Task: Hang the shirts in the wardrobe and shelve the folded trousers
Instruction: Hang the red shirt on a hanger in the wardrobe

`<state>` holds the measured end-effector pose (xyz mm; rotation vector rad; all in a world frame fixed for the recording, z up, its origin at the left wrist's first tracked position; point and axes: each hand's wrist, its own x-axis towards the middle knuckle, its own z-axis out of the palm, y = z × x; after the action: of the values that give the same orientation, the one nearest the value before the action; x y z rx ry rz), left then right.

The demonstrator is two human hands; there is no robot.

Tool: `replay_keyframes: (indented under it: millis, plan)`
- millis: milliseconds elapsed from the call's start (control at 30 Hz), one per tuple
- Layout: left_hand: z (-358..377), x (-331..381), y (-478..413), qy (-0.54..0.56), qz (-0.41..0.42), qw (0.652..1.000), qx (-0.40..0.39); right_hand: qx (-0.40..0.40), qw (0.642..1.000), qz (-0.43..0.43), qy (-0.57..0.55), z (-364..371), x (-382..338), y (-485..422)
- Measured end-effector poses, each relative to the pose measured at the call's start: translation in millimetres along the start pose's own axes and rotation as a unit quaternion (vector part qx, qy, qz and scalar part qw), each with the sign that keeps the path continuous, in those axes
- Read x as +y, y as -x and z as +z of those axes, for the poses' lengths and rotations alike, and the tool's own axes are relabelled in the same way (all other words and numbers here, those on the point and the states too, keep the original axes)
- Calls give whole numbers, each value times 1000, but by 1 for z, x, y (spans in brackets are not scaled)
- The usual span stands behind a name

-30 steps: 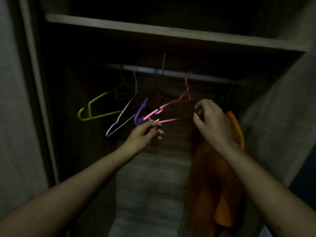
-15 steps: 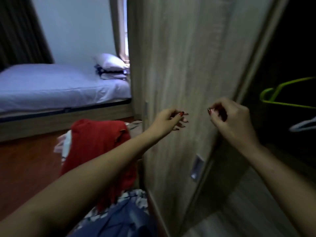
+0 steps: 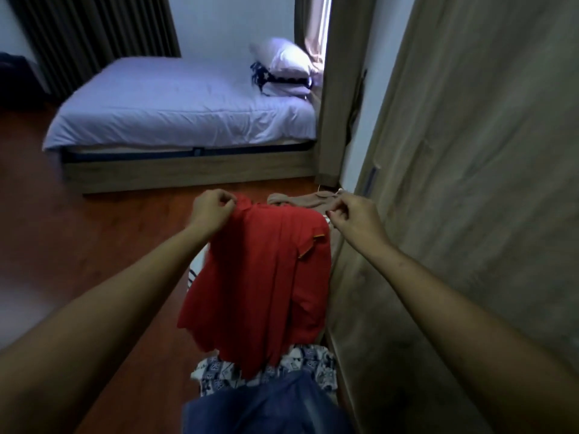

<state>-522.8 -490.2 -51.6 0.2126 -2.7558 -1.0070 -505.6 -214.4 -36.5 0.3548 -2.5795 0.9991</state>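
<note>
Pinching the upper-left corner of the red shirt [image 3: 260, 277], draped mid-frame beside the wardrobe door [image 3: 470, 214], your left hand [image 3: 211, 211] is gripping; your right hand [image 3: 354, 219] is curling at its upper-right edge, grip unclear, so you're needing matched shoulder pinches.

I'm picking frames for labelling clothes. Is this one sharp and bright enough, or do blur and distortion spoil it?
Head view: dim, bluish light, brightest at the window strip; the red shirt and the left hand gripping it read fairly sharp; the bed and the floor at left are smeared; the wide lens bows the wardrobe door; the blue fabric at the bottom is blurred.
</note>
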Motion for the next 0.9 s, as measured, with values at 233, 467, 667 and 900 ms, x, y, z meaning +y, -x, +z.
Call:
replay_keyframes:
  millis: [233, 467, 667, 900]
  plan:
    - [27, -45, -46, -58, -32, 997, -29, -76, 989, 119, 51, 75, 25, -25]
    - [36, -44, -60, -35, -67, 997, 3, -57, 982, 179, 11, 98, 34, -29]
    - [32, -37, -69, 8, -45, 999, 13, -53, 960, 262, -82, 91, 29, -40]
    - [13, 16, -49, 386, -17, 922, -22, -71, 937, 188, -286, 55, -4, -22]
